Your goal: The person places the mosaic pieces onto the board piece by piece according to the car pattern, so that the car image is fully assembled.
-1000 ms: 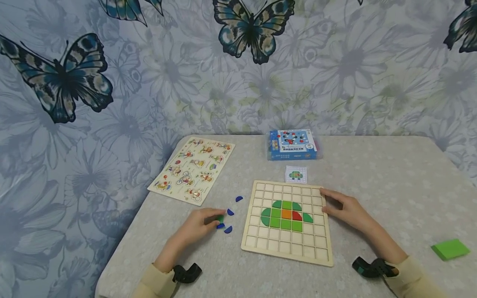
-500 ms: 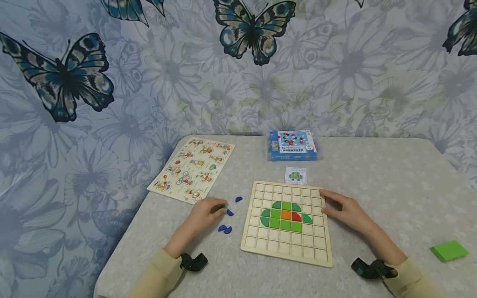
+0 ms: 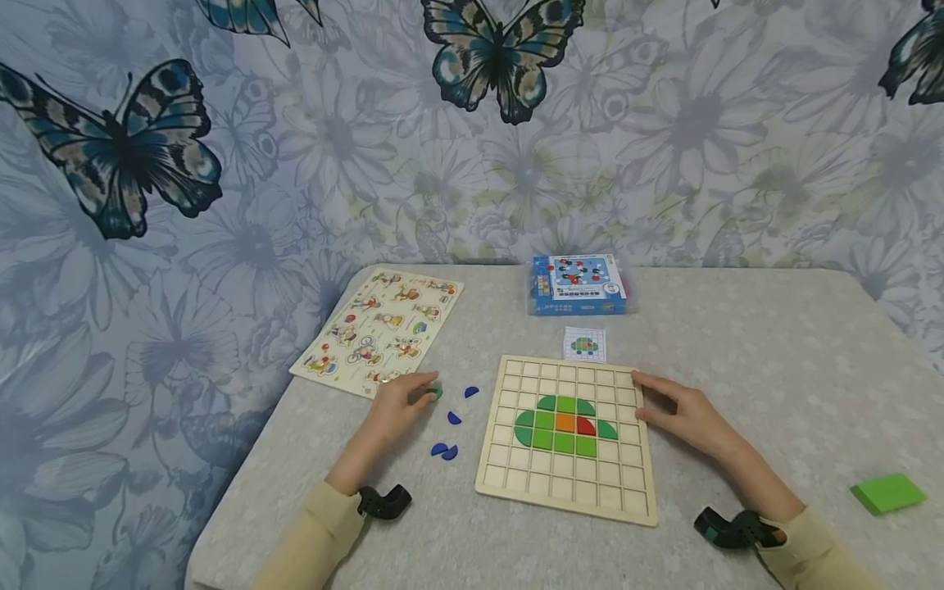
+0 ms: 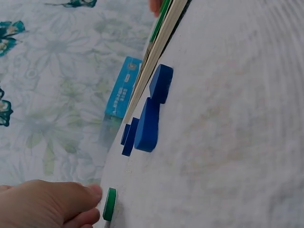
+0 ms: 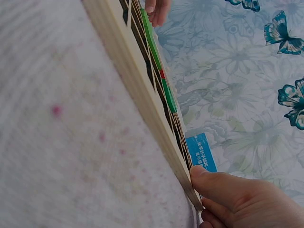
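Observation:
My left hand [image 3: 398, 406] is low over the table at the near corner of the picture board. Its thumb and index finger are apart, with a small green piece [image 4: 109, 204] right at the fingertips and close to the tabletop. Blue half-round pieces lie nearby: one blue piece [image 3: 471, 392] is highest, another blue piece [image 3: 454, 418] lower, and a touching pair of blue pieces [image 3: 444, 451] below. My right hand [image 3: 689, 410] holds the wooden grid board [image 3: 568, 492] by its upper right corner, thumb against the edge [image 5: 194, 185]. Green, orange and red pieces fill cells of the grid.
A picture board [image 3: 383, 328] with cartoon figures lies at the back left. Behind the grid board are a small pattern card [image 3: 584, 344] with a car and a blue box [image 3: 578, 284]. A green block [image 3: 888, 494] lies far right. The wall [image 3: 332, 164] borders the table's back.
My left hand has moved away from me, toward the picture board, and the green piece has travelled with it from beside the blue pieces. The right hand stays at the grid board's corner.

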The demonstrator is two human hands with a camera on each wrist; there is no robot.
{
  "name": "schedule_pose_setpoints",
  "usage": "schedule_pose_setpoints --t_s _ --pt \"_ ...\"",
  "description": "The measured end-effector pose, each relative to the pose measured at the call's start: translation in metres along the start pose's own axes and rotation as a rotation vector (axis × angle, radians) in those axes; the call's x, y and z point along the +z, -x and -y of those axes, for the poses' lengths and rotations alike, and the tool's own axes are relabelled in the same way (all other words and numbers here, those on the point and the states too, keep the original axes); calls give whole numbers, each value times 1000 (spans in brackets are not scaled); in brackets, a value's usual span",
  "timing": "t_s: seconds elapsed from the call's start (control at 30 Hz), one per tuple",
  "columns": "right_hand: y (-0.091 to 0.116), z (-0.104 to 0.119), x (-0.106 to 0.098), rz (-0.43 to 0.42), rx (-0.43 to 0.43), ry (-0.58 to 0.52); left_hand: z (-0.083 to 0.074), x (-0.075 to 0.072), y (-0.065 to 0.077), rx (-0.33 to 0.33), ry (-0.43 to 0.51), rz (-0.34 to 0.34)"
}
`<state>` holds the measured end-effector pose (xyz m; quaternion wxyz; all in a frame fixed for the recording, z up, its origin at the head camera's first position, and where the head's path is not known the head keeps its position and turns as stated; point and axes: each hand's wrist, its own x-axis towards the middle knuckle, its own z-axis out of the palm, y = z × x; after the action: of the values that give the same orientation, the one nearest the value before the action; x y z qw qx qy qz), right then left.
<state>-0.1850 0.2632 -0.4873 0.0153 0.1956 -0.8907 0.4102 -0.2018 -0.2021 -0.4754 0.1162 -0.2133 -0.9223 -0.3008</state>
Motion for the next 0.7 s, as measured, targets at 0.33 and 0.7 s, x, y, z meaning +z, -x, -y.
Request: schedule_pose_setpoints --t_s 0.33,0.7 --pt "-2 1 0 16 4 5 2 -11 6 20 -46 129" --pt "-1 2 -1 19 18 8 -96 2 -27 186 89 222"
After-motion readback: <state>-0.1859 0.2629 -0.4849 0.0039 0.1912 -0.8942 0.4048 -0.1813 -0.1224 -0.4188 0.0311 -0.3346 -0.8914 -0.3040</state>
